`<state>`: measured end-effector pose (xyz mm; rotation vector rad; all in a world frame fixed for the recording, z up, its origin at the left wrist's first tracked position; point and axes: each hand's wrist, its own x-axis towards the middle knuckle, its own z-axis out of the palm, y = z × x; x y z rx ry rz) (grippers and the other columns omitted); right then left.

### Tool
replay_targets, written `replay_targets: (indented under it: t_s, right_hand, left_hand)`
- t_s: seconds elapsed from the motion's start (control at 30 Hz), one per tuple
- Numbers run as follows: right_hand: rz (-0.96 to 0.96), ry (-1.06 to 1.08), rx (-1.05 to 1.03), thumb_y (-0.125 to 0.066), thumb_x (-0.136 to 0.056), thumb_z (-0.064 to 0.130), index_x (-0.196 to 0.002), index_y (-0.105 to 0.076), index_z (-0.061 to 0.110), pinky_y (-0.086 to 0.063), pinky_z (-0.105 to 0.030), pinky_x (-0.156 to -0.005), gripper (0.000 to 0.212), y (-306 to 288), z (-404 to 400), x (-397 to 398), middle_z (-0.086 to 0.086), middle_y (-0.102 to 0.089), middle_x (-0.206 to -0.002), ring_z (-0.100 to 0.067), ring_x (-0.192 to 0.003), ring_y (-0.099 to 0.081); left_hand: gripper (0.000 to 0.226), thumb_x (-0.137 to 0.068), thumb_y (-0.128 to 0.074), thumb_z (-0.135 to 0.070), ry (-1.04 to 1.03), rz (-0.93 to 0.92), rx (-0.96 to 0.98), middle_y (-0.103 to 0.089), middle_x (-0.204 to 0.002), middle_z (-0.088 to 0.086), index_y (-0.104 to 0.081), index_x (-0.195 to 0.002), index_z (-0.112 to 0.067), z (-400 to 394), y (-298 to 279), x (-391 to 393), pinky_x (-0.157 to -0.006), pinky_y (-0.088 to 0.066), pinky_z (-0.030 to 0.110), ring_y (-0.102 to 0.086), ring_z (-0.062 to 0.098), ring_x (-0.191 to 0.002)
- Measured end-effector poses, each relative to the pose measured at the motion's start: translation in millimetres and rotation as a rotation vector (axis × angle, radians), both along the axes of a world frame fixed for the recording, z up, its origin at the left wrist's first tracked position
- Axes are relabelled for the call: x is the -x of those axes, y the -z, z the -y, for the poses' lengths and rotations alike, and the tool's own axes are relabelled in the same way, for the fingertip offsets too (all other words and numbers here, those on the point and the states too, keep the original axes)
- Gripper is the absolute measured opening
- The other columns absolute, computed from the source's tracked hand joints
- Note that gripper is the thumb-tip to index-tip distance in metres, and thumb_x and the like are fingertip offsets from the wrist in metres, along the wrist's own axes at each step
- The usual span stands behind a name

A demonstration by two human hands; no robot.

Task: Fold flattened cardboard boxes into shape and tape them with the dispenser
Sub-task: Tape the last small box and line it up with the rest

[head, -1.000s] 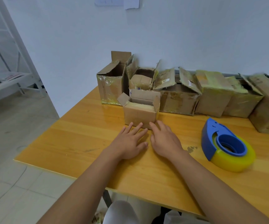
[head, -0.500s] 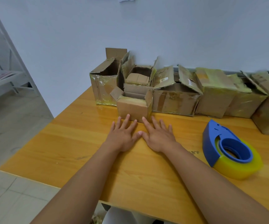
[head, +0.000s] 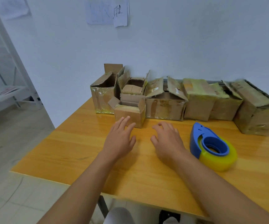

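A small cardboard box (head: 135, 113) stands upright on the wooden table (head: 75, 146) with its top flaps open. My left hand (head: 120, 139) lies in front of it, fingers straight, the fingertips at the box's lower front face. My right hand (head: 167, 141) hovers to the right of the left one with loosely bent fingers, holding nothing. A blue tape dispenser (head: 211, 144) with a yellow tape roll lies on the table just right of my right hand.
A row of several taped, worn cardboard boxes (head: 198, 101) lines the wall behind the small box. The table's left edge and front edge are near. A white shelf rack (head: 3, 92) stands on the tiled floor at the left.
My hands, side by side and touching before, have drawn apart. The right hand has shifted right toward the dispenser and its fingers have bent. The camera has tilted up.
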<state>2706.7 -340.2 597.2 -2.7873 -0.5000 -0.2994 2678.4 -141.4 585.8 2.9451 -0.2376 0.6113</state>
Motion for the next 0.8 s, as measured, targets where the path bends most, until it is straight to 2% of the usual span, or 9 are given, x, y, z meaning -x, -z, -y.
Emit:
replay_targets:
  t_s: [0.27,0.37,0.63,0.8]
  right_hand:
    - [0.198,0.004,-0.039,-0.050,-0.097,0.031,-0.135,-0.055,0.019,-0.032,-0.044,-0.109,0.040,-63.9,65.6,26.2,-0.004,-0.048,-0.140,-0.022,-0.136,-0.036]
    - [0.276,-0.002,-0.066,-0.053,-0.096,0.030,-0.139,-0.051,0.020,-0.032,-0.043,-0.110,0.045,-84.7,89.9,41.2,-0.003,-0.049,-0.141,-0.022,-0.137,-0.037]
    - [0.309,0.000,-0.041,-0.050,-0.097,0.039,-0.156,-0.021,0.030,-0.013,-0.049,-0.122,0.067,-99.7,139.8,78.7,0.001,-0.025,-0.161,-0.023,-0.152,-0.010]
    - [0.307,0.048,-0.007,-0.047,-0.097,0.049,-0.157,-0.009,0.035,-0.004,-0.051,-0.123,0.073,-94.5,164.9,86.9,0.004,-0.008,-0.166,-0.018,-0.154,0.005]
  left_hand:
    - [0.053,-0.101,-0.046,-0.043,0.077,0.133,-0.050,-0.019,-0.165,0.003,-0.039,-0.150,-0.025,36.9,-68.3,26.2,-0.122,-0.010,0.039,-0.009,0.022,-0.153]
    - [0.055,-0.101,-0.045,-0.045,0.124,0.183,-0.084,-0.014,-0.166,0.003,-0.037,-0.152,-0.027,59.1,-87.4,33.8,-0.122,-0.007,0.039,-0.005,0.022,-0.154]
    - [0.059,-0.098,-0.050,-0.044,0.251,0.267,-0.117,-0.013,-0.166,0.004,-0.036,-0.153,-0.028,109.9,-109.0,49.5,-0.122,-0.004,0.040,-0.004,0.025,-0.154]
    - [0.064,-0.099,-0.047,-0.045,0.287,0.261,-0.131,-0.005,-0.167,0.002,-0.025,-0.157,-0.030,123.7,-112.4,51.8,-0.122,0.003,0.039,0.005,0.023,-0.154]
